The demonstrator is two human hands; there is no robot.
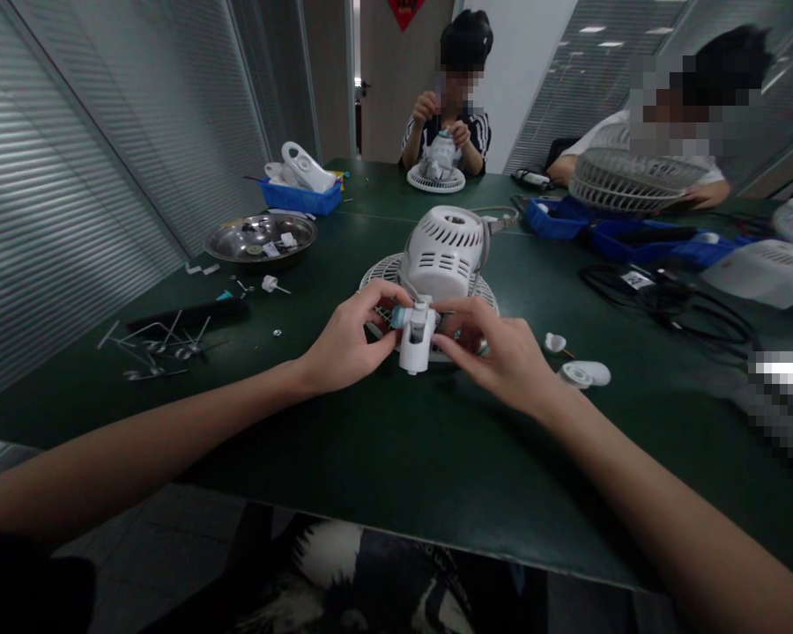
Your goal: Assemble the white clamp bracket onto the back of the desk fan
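A white fan head [444, 255] rests face down on its round grille [380, 269] in front of me. From its near side juts a white neck joint [413, 348] with a slot in it. My left hand [352, 339] pinches a light-blue knob [402, 317] at the joint's left side. My right hand [495, 343] has thumb and fingers closed at the joint's right side; whatever lies between those fingertips is mostly hidden. A small white cup-shaped part [555, 342] and a white oval part [587, 374] lie right of my right hand.
A steel bowl [228, 251] with small parts, a blue bin [304, 201] and bent metal rods [165, 352] are at left. A black cable [661, 304] and blue trays [559, 220] lie at right. Two people sit across the green table [344, 440], one handling another fan [440, 163].
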